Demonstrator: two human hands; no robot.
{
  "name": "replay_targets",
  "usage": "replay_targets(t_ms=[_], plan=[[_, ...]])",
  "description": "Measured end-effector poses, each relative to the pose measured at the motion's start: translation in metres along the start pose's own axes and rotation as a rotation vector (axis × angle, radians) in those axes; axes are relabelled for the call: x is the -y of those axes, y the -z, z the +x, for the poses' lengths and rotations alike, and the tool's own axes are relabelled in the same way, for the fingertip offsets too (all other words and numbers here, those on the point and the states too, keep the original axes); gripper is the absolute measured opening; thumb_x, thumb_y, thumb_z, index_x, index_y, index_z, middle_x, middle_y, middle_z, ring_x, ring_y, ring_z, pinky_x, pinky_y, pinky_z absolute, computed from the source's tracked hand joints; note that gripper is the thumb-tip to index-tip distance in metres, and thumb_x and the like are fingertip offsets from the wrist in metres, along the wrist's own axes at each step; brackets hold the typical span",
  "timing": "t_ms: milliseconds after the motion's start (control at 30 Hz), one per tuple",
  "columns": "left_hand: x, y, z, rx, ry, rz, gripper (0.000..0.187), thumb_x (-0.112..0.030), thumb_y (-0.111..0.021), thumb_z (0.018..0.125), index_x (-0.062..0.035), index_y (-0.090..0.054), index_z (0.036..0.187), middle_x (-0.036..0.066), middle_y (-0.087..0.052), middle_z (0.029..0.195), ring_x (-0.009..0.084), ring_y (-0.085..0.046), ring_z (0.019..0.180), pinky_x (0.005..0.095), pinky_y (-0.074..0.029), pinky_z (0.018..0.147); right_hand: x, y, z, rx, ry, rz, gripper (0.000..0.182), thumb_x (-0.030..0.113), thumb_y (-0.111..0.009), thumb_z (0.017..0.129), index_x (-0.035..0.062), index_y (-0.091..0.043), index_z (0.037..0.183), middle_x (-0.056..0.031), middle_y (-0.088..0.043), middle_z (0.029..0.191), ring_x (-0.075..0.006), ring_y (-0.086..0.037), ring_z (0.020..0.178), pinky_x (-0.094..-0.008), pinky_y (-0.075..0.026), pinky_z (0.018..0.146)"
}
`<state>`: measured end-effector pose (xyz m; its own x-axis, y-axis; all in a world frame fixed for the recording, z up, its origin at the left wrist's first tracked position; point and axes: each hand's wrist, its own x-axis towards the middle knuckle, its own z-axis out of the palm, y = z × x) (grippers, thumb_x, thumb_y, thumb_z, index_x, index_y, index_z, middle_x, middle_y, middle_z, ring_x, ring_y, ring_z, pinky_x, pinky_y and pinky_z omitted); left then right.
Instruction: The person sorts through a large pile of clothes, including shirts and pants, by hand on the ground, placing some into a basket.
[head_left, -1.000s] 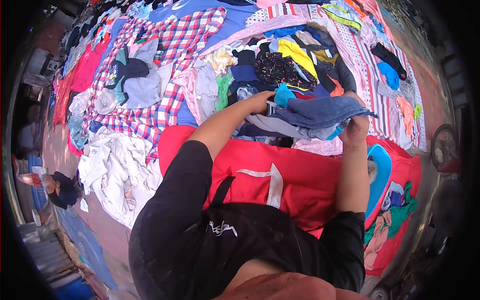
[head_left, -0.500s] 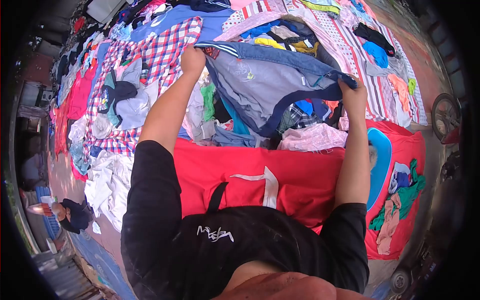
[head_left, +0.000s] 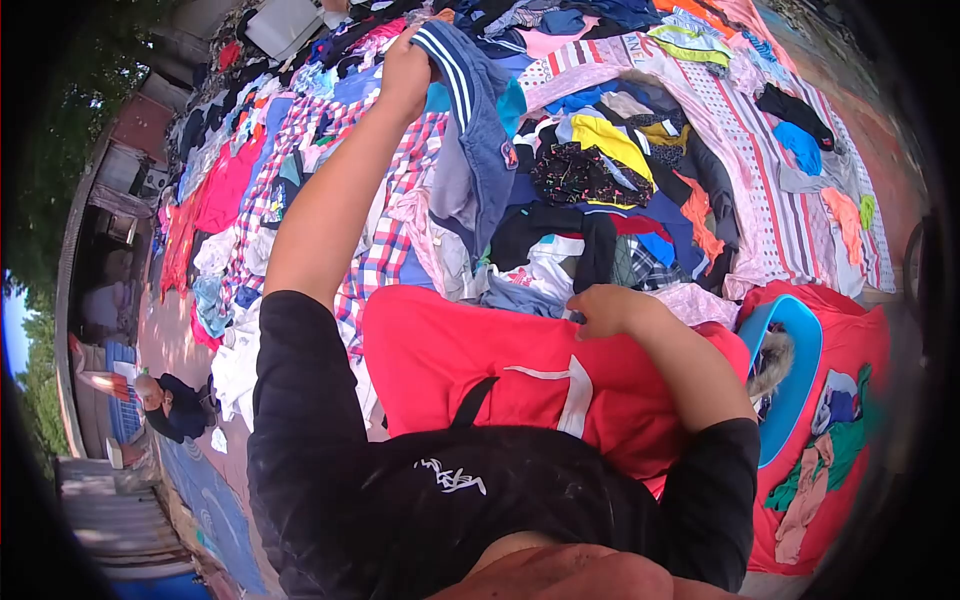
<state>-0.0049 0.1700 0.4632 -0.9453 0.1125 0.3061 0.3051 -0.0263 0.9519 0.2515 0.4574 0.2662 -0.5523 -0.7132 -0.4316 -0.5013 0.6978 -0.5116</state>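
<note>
My left hand (head_left: 405, 75) is raised at the far side, fingers closed on the edge of a blue garment with white stripes (head_left: 475, 110). The garment hangs down in folds over the clothes pile; its exact kind is hard to make out. My right hand (head_left: 612, 310) is low, at the near edge of the pile, just above the red cloth (head_left: 480, 345) in front of me. Its fingers are bent and a little apart, and I see nothing held in them. Close beyond it lie a pale pink printed garment (head_left: 700, 303) and a plaid piece (head_left: 650, 270).
A blue basin (head_left: 790, 375) with a furry item inside stands at the right, beside green clothing (head_left: 835, 455). Yellow cloth (head_left: 615, 145) and many other clothes cover the area ahead. White clothes (head_left: 235, 365) lie left. A person (head_left: 170, 405) is farther off at the left.
My right hand has let go of the garment and come down toward the red cloth. My left hand has risen farther away, so the garment, stretched between both hands before, now hangs from it.
</note>
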Motion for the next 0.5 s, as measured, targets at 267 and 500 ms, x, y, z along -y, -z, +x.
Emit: replay_targets(t_ms=[267,500], plan=[[-0.044,-0.04,-0.031,0.091,-0.019,-0.088,0.023,-0.009,-0.052,0.101,-0.001,-0.061,0.12,0.007,-0.071,0.106,0.0153,-0.069,0.095,0.0284,-0.055,0.085,-0.009,0.053,-0.008,-0.908,-0.126,0.218,0.059,0.029,-0.077,0.081,0.0023,-0.058,0.13,-0.0194,-0.064,0.123,-0.0368,-0.068,0.097,-0.0456,-0.056,0.083],[-0.031,-0.043,-0.036,0.169,-0.011,-0.071,0.031,-0.01,-0.056,0.1,-0.0005,-0.061,0.129,0.004,-0.071,0.11,0.0114,-0.068,0.094,0.0256,-0.053,0.083,0.011,0.067,-0.033,-0.798,0.009,0.37,0.069,0.038,-0.08,0.079,0.0027,-0.056,0.133,-0.0183,-0.069,0.114,-0.0351,-0.069,0.1,-0.0445,-0.054,0.084]])
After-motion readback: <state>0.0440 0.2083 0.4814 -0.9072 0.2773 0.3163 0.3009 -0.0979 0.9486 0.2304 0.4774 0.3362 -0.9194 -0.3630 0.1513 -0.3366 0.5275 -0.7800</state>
